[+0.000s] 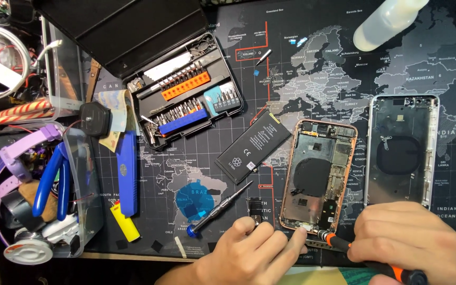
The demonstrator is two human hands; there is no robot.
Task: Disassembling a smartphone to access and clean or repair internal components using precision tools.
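Hands work at an opened phone (320,177). Right hand (412,237) grips an orange screwdriver (344,244); left hand (249,253), fingers curled, steadies the phone's bottom edge.

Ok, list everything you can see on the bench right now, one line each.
Open rose-gold phone chassis: one, mat centre-right, by the hands.
Empty silver phone housing: one, right of the chassis.
Black flat battery: one, left of the chassis.
Black bit-set case: one, open, orange and blue bit holders, upper left.
Blue-capped grey screwdriver: one, lying bottom centre.
Yellow lighter: one, lower left.
Blue flat tool: one, above the lighter.
Clear plastic bottle: one, top right.
Clear parts tub: one, far left, holding blue-handled pliers.
Dark world-map mat: one, under everything.
Left hand: steadies the chassis's bottom edge.
Right hand: holds orange-and-black screwdriver, tip at the chassis.
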